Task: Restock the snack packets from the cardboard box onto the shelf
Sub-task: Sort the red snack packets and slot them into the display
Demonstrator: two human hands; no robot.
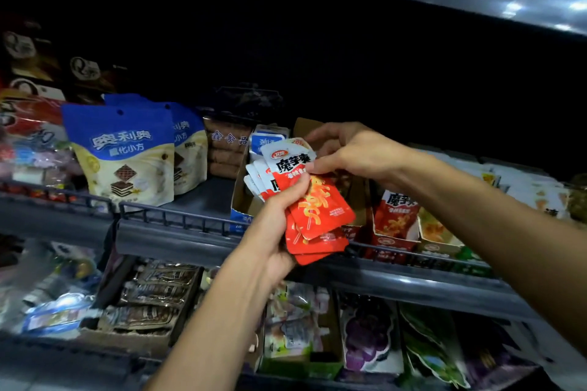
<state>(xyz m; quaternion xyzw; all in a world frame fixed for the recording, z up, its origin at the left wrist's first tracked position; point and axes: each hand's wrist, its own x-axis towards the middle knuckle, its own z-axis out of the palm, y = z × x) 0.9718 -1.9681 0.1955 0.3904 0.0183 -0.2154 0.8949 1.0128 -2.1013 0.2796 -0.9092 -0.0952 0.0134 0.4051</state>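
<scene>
The left hand (279,232) grips a fanned stack of red-and-white snack packets (305,200), thumb across the front. The right hand (349,152) pinches the top packet at its upper edge. The stack is held in front of an open display carton (244,200) on the shelf (178,241). Risk: the loose fan may slip while one packet is pulled free, dropping packets to the lower tier.

A fanned stack of red-and-white snack packets (313,200) held upright before the shelf (178,244) rail.
</scene>
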